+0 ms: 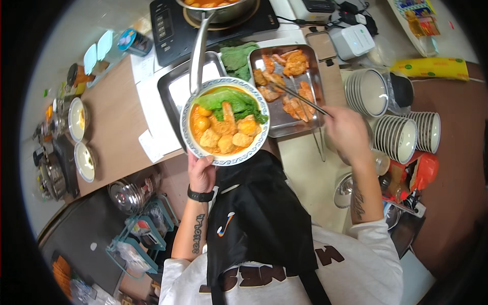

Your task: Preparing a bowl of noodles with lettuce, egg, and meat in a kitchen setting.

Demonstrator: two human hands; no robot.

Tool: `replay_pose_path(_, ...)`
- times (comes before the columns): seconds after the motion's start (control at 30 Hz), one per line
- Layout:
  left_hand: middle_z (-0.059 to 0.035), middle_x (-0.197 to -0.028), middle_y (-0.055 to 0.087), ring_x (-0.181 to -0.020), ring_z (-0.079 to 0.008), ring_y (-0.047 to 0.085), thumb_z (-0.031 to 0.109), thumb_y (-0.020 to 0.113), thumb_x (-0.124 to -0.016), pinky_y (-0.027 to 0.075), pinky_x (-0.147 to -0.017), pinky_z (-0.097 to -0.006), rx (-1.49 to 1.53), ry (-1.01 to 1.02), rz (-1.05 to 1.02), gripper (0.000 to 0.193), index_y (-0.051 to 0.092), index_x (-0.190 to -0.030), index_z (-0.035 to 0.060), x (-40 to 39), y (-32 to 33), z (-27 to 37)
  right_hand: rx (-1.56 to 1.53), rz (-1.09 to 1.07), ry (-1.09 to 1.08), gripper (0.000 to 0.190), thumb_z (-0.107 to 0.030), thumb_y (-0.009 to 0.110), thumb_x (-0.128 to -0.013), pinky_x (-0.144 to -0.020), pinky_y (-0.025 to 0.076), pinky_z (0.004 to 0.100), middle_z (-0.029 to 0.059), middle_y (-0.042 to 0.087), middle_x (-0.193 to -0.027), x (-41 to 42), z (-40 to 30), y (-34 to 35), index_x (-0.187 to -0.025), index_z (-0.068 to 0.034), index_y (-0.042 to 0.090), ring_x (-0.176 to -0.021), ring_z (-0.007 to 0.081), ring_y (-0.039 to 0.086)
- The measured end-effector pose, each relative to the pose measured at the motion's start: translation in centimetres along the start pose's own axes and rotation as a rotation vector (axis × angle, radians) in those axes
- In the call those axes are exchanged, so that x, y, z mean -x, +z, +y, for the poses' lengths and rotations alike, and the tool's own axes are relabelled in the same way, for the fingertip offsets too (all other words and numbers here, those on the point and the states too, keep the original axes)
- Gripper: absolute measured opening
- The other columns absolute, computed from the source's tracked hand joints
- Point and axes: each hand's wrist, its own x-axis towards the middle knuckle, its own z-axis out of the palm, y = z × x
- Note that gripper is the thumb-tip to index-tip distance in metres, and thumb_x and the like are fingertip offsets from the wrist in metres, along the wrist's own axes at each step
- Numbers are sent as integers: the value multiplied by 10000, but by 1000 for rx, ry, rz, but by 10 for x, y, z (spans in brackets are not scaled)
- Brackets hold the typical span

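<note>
My left hand (202, 171) holds a white bowl (262, 134) with a blue patterned rim from below. In its orange-red soup lie green lettuce (225, 98), fried tofu puffs (225, 144), round yellow balls (202, 123) and a strip of fried meat (228, 114). My right hand (347, 129) grips dark chopsticks (305, 100), their tips among browned meat pieces (295, 64) in a rectangular steel tray (280, 131). Metal tongs (319, 146) stick out over the tray's near edge. Partly hidden behind the bowl is a second steel tray (167, 87).
A steel pan (217, 14) of orange-red food sits on a black induction cooker (164, 30), its long handle (198, 53) reaching towards the bowl. Stacked bowls (394, 139) stand at the right. Two bowls (84, 162) sit on the left counter. A green cloth (238, 59) lies between the trays.
</note>
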Motion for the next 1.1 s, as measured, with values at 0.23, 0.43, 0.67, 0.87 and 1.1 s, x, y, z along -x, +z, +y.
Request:
replay_pose_path(0.23, -116, -1462, 435, -1344, -253, 447, -37, 587, -779, 400, -1104, -385, 32, 18, 4, 826, 248, -1524, 76, -5, 6, -1, -567, -255, 283, 239, -112, 653, -861, -603, 498, 345, 167, 699, -886, 46, -56, -39, -1076, -15, 693, -602, 312, 612)
replay_pose_path(0.43, -123, -1470, 425, -1355, -254, 429, -43, 583, -775, 375, -1118, -376, 23, 58, 15, 837, 238, -1529, 72, -8, 14, -1, -415, -109, 171, 219, -96, 638, -874, -614, 503, 380, 157, 675, -889, 64, -90, -23, -1073, -10, 665, -658, 331, 630)
replay_pose_path(0.67, -106, -1479, 427, -1365, -256, 418, 30, 600, -791, 316, -1150, -386, -43, 74, 23, 778, 283, -1502, 45, -11, 12, -2, -376, -158, 114, 203, -103, 623, -884, -630, 502, 430, 137, 635, -833, 68, -99, -19, -1071, -27, 641, -718, 345, 630)
replay_pose_path(0.87, -105, -1475, 432, -1362, -253, 421, 35, 607, -783, 319, -1147, -382, -43, 77, 10, 788, 284, -1501, 47, -10, 12, 3, -312, -186, 120, 206, -106, 619, -884, -659, 509, 441, 140, 652, -863, 66, -97, -31, -1068, -20, 648, -750, 353, 638)
replay_pose_path(1.1, -126, -1462, 435, -1350, -255, 435, -23, 579, -780, 357, -1129, -383, 15, 61, 6, 818, 244, -1521, 59, -10, 12, 3, -380, -216, 131, 219, -113, 620, -880, -713, 520, 440, 162, 676, -922, 61, -87, -28, -1072, -14, 654, -803, 374, 645)
